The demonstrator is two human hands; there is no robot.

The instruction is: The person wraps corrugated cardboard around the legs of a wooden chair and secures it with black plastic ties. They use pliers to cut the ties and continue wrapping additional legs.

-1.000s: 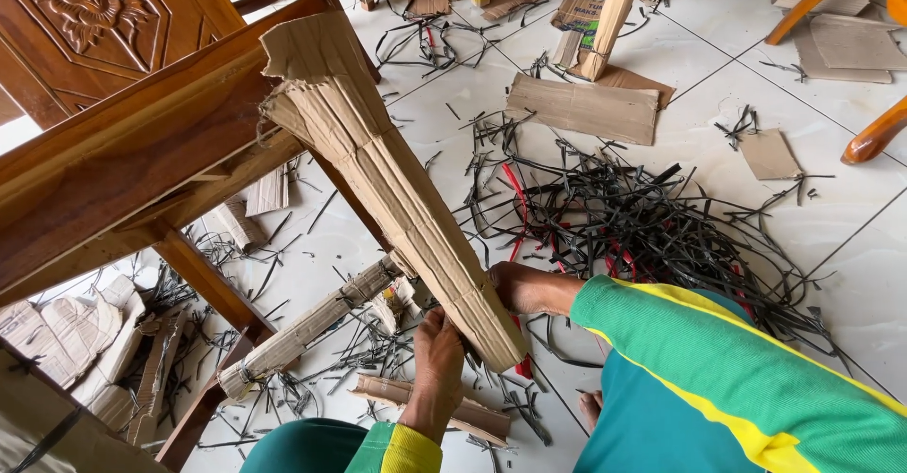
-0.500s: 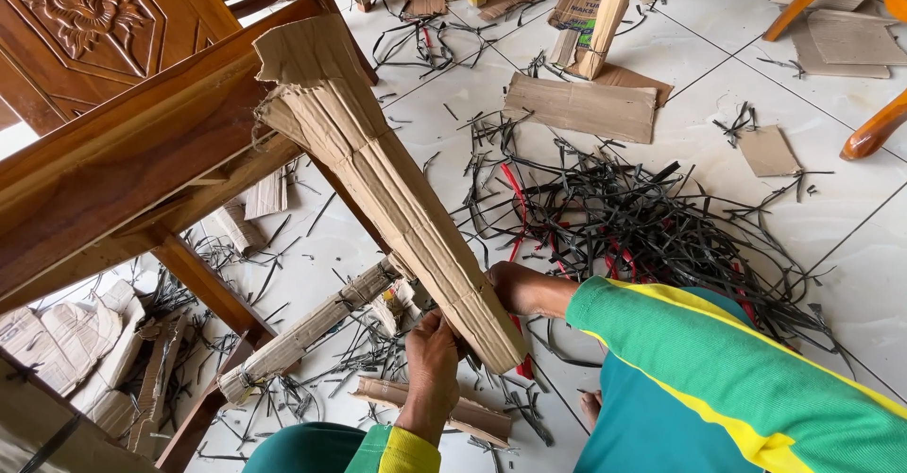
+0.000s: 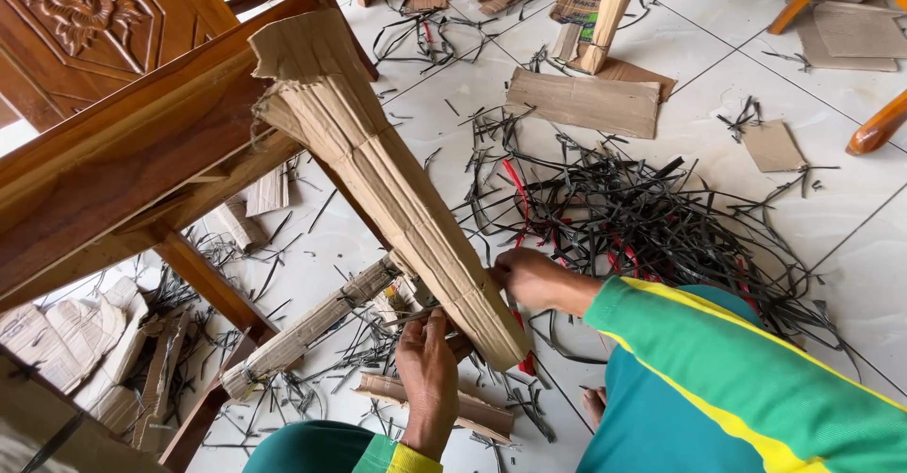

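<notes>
Brown corrugated cardboard, creased lengthwise into a long wrapping (image 3: 397, 199), is sheathing a slanted wooden furniture leg and is running from a torn flap at upper left down to a lower end near the picture's bottom centre; the left hand (image 3: 427, 374) is reaching up from below, fingers curled against the underside of the wrapping's lower end, apparently gripping it; the right hand (image 3: 531, 279) is pressing on the same end from the right side, fingers closed onto the cardboard edge, though whether it is pinching anything else cannot be told; both sleeves are showing green-teal fabric with a yellow stripe (image 3: 737, 378); a dark reddish-brown wooden frame with a carved floral panel (image 3: 85, 10) is filling the upper left, its rails crossing behind the wrapping; a second cardboard-wrapped leg bound with black strap (image 3: 312, 326) is lying just below and left of the hands; a tangled heap of cut black plastic straps with a few red ones (image 3: 642, 218) is spreading over the white tiled floor (image 3: 850, 256) just right of the hands; a flat rectangular cardboard piece (image 3: 586, 103) is lying beyond the heap.
</notes>
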